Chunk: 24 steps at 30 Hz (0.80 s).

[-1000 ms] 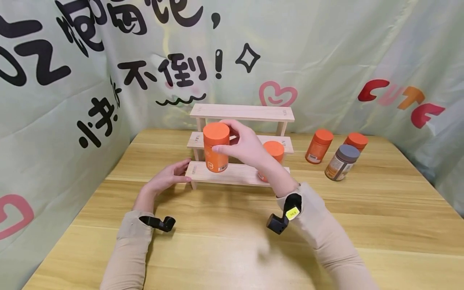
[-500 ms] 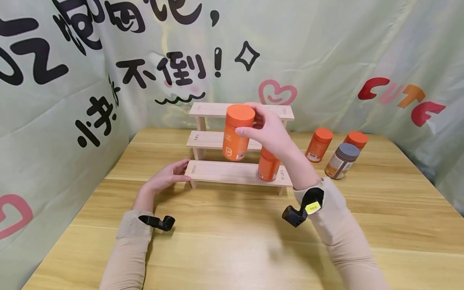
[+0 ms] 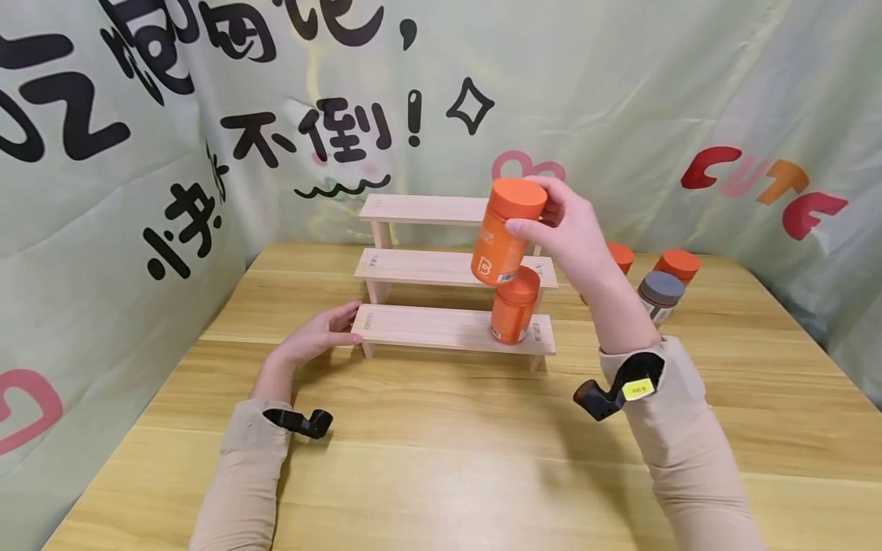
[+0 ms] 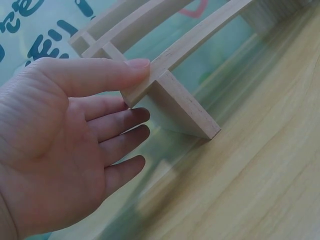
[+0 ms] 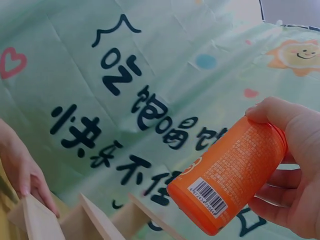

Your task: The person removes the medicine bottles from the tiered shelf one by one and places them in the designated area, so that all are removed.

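My right hand grips an orange screw-top jar by its upper part, thumb in front. The jar is tilted in the air before the right part of a three-tier wooden stand. In the right wrist view, a barcode shows on the held jar. Just below it, a second orange jar stands upright on the lowest step, near the right end. My left hand holds the left end of that lowest step. In the left wrist view, the left hand has its thumb on the board, index fingertip at its corner, other fingers loose.
At the table's right stand two more orange jars, one partly behind my right arm and one farther right. A grey-lidded jar stands in front of the latter. A printed cloth backdrop hangs behind the wooden table.
My right hand has carried the orange jar rightward and upward, from the left part of the stand to the right, and tilted it. My left hand has stayed at the stand's left end.
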{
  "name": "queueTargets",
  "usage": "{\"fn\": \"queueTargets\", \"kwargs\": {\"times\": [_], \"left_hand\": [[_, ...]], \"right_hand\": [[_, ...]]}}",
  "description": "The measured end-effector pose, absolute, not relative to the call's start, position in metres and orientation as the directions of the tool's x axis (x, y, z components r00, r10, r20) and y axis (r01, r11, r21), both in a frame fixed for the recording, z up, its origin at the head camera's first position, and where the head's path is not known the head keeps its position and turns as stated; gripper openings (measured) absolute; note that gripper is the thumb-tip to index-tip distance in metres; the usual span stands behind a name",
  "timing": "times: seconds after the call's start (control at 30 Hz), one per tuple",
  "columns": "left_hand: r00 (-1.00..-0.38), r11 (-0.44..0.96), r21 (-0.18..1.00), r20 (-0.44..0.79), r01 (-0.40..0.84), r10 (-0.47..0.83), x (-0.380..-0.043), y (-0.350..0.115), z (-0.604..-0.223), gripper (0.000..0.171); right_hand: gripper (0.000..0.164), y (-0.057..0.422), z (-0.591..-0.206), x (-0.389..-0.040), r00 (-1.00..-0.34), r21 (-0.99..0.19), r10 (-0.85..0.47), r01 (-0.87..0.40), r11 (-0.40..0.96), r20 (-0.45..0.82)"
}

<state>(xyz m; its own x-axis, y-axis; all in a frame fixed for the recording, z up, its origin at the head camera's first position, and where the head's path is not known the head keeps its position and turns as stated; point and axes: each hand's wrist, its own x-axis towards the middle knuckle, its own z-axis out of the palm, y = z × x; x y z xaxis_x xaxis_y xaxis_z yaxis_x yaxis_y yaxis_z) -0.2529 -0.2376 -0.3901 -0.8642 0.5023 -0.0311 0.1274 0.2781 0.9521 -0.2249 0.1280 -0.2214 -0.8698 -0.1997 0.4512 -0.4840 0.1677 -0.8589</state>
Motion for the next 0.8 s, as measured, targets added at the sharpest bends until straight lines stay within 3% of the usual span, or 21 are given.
{"fn": "queueTargets", "kwargs": {"times": [0.27,0.6,0.8], "left_hand": [[-0.863,0.263,0.956,-0.019,0.132,0.505,-0.252,-0.237,-0.391,0.079],[-0.862,0.250,0.958,-0.009,0.137,0.507,-0.250,-0.237,-0.392,0.079],[-0.864,0.247,0.961,-0.017,0.125,0.503,-0.250,-0.237,-0.390,0.079]], "right_hand": [[0.044,0.158,-0.222,-0.221,-0.883,-0.857,-0.108,-0.469,0.215,0.457],[0.040,0.201,-0.233,-0.217,-0.892,-0.886,0.009,-0.448,0.118,0.452],[0.039,0.228,-0.245,-0.214,-0.908,-0.891,0.060,-0.391,0.229,0.414]]}}
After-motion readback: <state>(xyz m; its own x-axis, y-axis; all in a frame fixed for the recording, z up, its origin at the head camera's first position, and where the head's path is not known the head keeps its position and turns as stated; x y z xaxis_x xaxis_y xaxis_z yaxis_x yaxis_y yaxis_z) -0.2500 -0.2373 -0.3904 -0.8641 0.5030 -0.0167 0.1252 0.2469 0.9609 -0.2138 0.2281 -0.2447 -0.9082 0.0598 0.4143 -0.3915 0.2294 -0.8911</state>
